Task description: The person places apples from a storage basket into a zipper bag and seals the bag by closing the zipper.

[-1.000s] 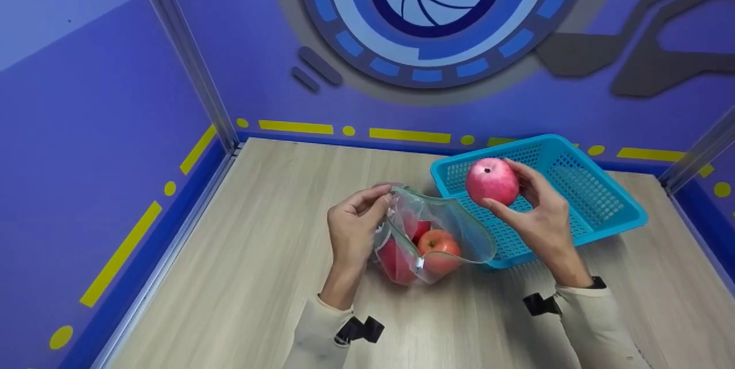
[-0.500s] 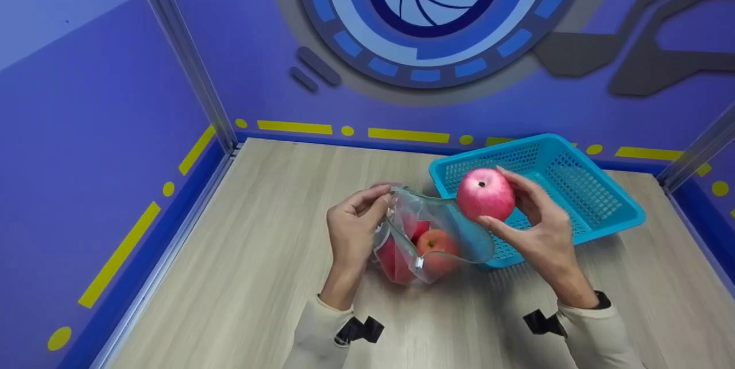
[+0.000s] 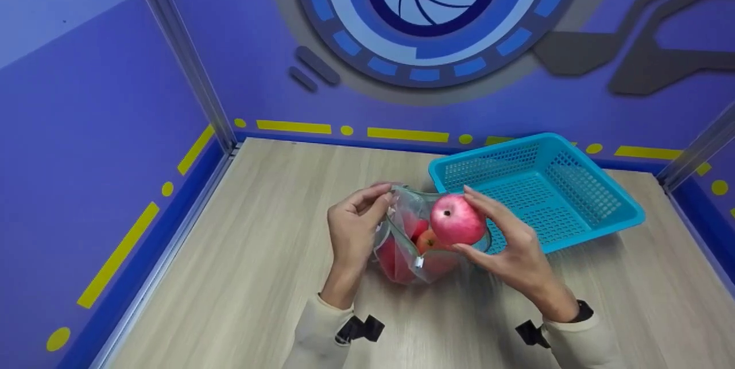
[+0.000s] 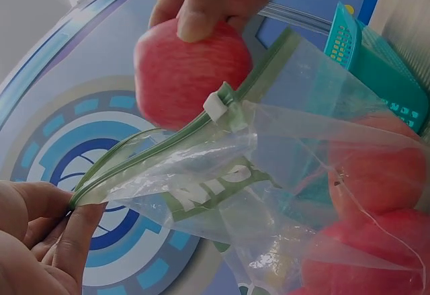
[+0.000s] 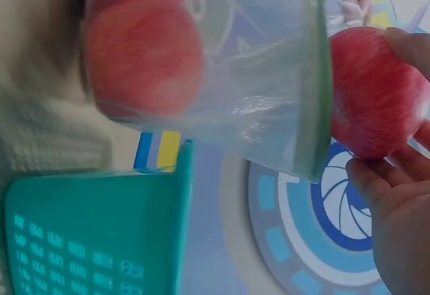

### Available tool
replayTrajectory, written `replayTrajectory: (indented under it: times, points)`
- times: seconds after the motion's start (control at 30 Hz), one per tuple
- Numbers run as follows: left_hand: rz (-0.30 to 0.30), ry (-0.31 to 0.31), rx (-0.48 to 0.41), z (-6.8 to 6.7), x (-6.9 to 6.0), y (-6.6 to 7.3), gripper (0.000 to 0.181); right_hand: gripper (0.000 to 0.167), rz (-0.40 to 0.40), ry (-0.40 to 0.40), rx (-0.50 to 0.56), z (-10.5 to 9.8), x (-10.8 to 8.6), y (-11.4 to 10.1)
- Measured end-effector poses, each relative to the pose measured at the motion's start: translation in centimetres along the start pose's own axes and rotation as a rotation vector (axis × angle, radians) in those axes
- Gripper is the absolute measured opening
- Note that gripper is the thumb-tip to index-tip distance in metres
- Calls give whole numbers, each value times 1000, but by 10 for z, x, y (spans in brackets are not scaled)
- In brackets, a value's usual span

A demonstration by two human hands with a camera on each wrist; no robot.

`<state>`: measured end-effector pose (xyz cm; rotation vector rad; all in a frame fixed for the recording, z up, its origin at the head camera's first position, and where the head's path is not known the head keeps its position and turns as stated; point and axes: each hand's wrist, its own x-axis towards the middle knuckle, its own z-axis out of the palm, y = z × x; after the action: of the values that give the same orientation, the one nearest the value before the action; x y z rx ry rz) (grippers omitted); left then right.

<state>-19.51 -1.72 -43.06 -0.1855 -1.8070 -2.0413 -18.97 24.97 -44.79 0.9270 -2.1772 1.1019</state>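
My left hand (image 3: 355, 228) pinches the edge of a clear zip bag (image 4: 269, 147) at its left corner, beside the green-trimmed mouth. The bag stands on the table with several red apples inside; one apple (image 4: 376, 164) shows through the film. A white slider (image 4: 215, 107) sits on the zip strip. Between thumb and fingers my right hand (image 3: 511, 243) grips a pinkish-red apple (image 3: 456, 220) right at the bag's open mouth. In the right wrist view that held apple (image 5: 376, 90) is just beyond the bag's green rim.
A turquoise perforated basket (image 3: 617, 225) stands behind and to the right of the bag, with no fruit seen in it. The wooden table (image 3: 275, 214) ends at a blue patterned wall (image 3: 229, 42) at the back and left.
The right hand has carried its apple leftward and down, from over the basket to the bag's mouth. The left hand and the bag have hardly moved.
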Motion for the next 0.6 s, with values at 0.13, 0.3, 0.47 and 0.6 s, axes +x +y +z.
replayTrajectory:
  times: [0.13, 0.3, 0.47, 0.6]
  points:
    - [6, 11, 16, 1, 0, 0, 14, 88, -17, -39, -28, 4, -4, 3]
    - [4, 17, 20, 1, 0, 1, 13, 90, -47, -55, -55, 10, -5, 4]
    - [-3, 19, 21, 2, 0, 1, 13, 98, -52, -74, -88, 13, -5, 3]
    - [-10, 18, 26, 3, 0, 1, 13, 99, -40, -95, -103, 14, -6, 3]
